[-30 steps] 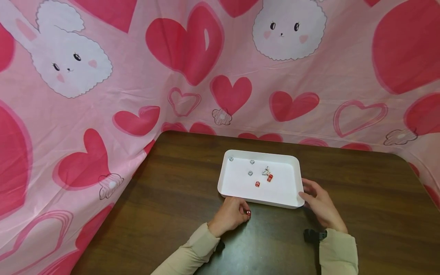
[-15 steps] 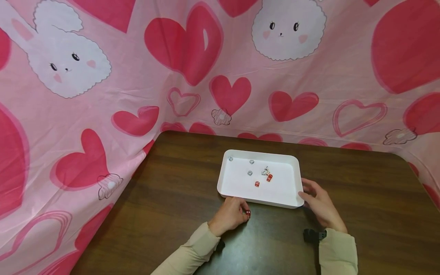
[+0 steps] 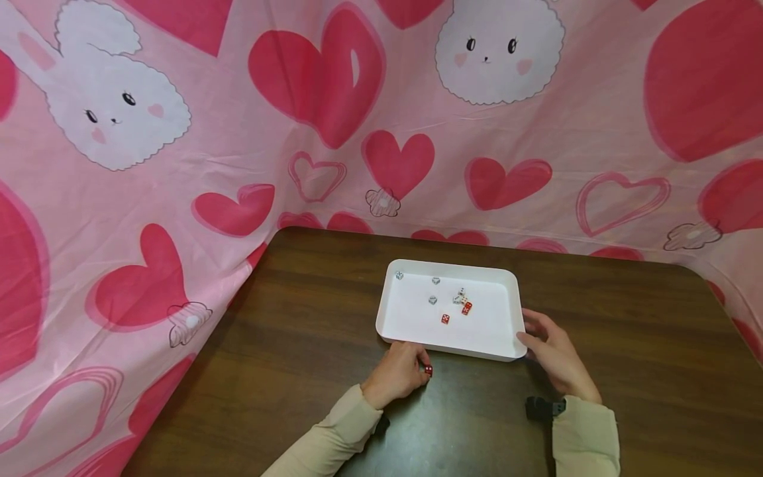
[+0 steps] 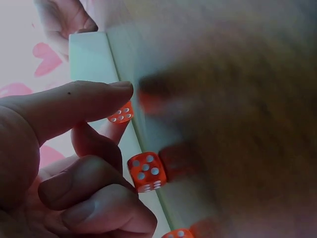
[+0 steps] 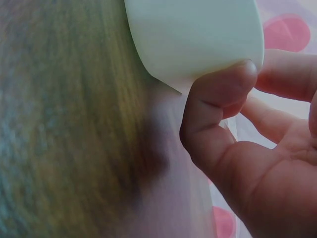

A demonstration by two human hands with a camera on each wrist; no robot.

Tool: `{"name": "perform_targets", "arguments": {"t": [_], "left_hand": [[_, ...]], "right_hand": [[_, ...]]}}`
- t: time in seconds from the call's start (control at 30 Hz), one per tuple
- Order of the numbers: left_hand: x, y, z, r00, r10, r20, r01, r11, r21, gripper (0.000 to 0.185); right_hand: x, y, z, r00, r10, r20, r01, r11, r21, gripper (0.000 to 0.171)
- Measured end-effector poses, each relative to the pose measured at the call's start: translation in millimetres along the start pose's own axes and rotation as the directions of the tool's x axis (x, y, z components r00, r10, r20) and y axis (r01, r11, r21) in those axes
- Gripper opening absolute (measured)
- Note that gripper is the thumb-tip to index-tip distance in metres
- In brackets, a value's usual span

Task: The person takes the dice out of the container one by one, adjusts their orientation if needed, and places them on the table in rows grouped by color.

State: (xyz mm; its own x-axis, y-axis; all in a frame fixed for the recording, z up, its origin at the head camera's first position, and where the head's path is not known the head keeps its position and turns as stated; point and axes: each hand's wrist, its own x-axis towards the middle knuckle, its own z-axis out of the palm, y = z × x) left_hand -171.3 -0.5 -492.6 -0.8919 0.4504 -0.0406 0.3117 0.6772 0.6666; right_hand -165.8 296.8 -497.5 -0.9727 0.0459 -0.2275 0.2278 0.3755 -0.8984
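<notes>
A white tray (image 3: 507, 281) lies on the dark wooden table (image 3: 298, 344). Inside it are two red dice (image 3: 446, 319) and several pale dice (image 3: 433, 300). My left hand (image 3: 417, 366) rests on the table at the tray's near edge, fingers curled. Its thumb and a finger pinch a red die (image 3: 428, 370). The left wrist view shows that die (image 4: 121, 113) under the thumb tip, with two more red dice (image 4: 146, 171) on the table along the tray wall (image 4: 89, 59). My right hand (image 3: 527, 334) grips the tray's near right corner (image 5: 198, 34), with the thumb (image 5: 218, 94) on its outer wall.
A pink cloth with hearts and bunnies (image 3: 357, 132) hangs behind the table and to its left and right. Bare tabletop lies left of the tray and right of my right hand. The table's rounded far corners meet the cloth.
</notes>
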Motion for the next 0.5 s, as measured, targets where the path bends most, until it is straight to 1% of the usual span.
{"name": "perform_targets", "arguments": {"t": [0.27, 0.5], "left_hand": [[0.6, 0.9, -1.4, 0.999, 0.045, 0.005, -0.045, 0.998, 0.042, 0.01], [1.7, 3.4, -1.2, 1.0, 0.018, 0.023, -0.019, 0.998, 0.064, 0.009]], "right_hand": [[-0.7, -0.6, 0.3, 1.0, -0.001, -0.007, 0.001, 1.0, 0.004, 0.062], [-1.8, -2.1, 0.9, 1.0, -0.006, -0.007, 0.006, 1.0, 0.002, 0.061]]}}
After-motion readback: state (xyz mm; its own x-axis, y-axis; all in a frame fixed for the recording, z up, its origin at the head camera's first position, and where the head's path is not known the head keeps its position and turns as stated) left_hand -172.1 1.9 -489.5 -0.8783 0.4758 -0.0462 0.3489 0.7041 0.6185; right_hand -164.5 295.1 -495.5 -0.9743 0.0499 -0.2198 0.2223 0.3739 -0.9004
